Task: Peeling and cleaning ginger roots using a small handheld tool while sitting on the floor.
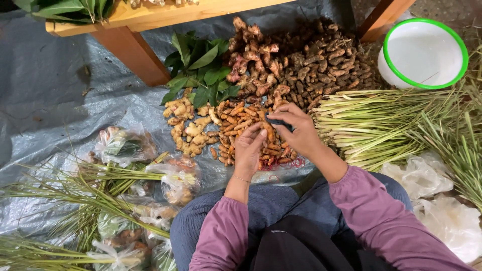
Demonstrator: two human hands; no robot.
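So you're seated on the grey tarp [55,95], knees up, both hands working over the orange turmeric pile [236,131] right in front of you. Left hand [249,150] is curled around one turmeric finger [268,131], thumb and fingertips pinching it upright-ish above the pile. Right hand [297,130] is closed on a small dark tool [277,122], probably a knife, edge pointed at that same piece; can't confirm the blade. The hands meet at the root, so left steadies while right trims.

Layout reads as sorted by kind, each heap within arm's reach:
- 1 orange turmeric pile, nearest you
- 1 pale ginger heap [187,125], touching its left side
- 1 pinkish galangal heap [253,55], behind it
- 1 dark brown rhizome heap [326,62], right of the galangal
- 1 bunch of green leaves [198,68], behind the ginger
- lemongrass stalks [381,120] laid flat on your right, butt ends toward the piles; too many to count
- 1 white basin with a green rim [427,52], far right
- red rubber bands [291,163], loose beside the turmeric, at least 2, tangled

On your left, clear plastic bags [125,145] hold mixed portions; I count about 5, some hidden under loose lemongrass leaves [85,195]. There are 2 crumpled white bags [437,200] on your right. A wooden table leg [130,52] stands behind the heaps, with a second leg at top right
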